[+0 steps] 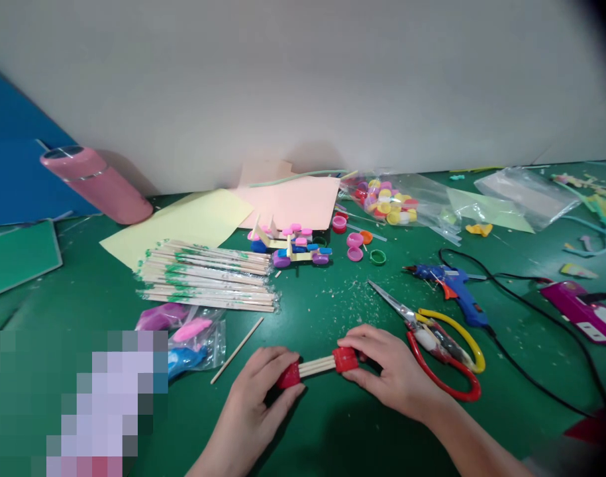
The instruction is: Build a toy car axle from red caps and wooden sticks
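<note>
Between my two hands is a small bundle of wooden sticks (316, 366) with a red cap or wrap at each end. My left hand (263, 391) is closed on the left red end (289, 375). Thumb and fingers of my right hand (387, 371) pinch the right red end (346, 360). The bundle is held nearly level, just above the green table. A loose wooden stick (237, 350) lies left of it. Close to my right hand rest scissors (426, 334) with one yellow and one red handle, blades pointing up and left.
A blue glue gun (454, 286) with a black cord lies right, near a magenta device (583, 311). Wrapped stick packs (208, 275), small stick-built cars (293, 245), bottle caps (355, 240) and a bag of caps (387, 201) sit farther back. A pink bottle (101, 185) leans at the back left.
</note>
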{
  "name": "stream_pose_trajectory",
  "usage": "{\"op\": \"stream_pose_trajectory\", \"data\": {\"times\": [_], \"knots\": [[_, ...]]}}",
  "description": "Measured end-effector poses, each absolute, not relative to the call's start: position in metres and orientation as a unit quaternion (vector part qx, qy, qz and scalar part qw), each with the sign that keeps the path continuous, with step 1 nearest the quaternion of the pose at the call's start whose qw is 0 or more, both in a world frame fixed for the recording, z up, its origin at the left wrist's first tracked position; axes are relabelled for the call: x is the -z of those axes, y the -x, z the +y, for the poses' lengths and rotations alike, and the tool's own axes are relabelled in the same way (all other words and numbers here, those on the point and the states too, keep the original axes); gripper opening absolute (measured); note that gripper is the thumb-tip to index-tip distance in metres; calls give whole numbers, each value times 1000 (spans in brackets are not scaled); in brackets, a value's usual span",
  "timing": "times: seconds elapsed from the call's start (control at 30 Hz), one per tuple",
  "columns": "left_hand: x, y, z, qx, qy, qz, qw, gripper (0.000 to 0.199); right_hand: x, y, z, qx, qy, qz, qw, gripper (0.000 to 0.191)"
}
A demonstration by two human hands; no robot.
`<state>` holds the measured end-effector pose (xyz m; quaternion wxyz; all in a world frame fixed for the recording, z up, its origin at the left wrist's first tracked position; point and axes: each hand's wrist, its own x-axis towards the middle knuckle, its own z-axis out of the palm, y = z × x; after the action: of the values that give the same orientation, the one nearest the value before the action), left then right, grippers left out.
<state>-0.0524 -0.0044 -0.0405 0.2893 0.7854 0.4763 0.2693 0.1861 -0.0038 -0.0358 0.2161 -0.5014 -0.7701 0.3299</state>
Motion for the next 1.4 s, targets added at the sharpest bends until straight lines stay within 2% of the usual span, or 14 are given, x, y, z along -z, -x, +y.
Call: {"op": "stream_pose_trajectory", "data": {"times": [0.4,0.57,0.7,1.17,1.4], "knots": [[40,52,-5,-271,-782,486,282,23,37,-187,-4,-329,501,-770,218,27],[38,51,-5,-247,-792,489,270,30,37,-187,-5,-335,505,-765,216,40],[35,49,-6,-237,-808,493,219,39,35,-187,-5,-336,506,-764,218,46],[32,14,0,-214,-839,468,175,18,38,-185,-5,-314,488,-775,249,38],[34,14,1,-226,-843,452,187,12,37,-186,-3,-317,477,-779,257,32]]}}
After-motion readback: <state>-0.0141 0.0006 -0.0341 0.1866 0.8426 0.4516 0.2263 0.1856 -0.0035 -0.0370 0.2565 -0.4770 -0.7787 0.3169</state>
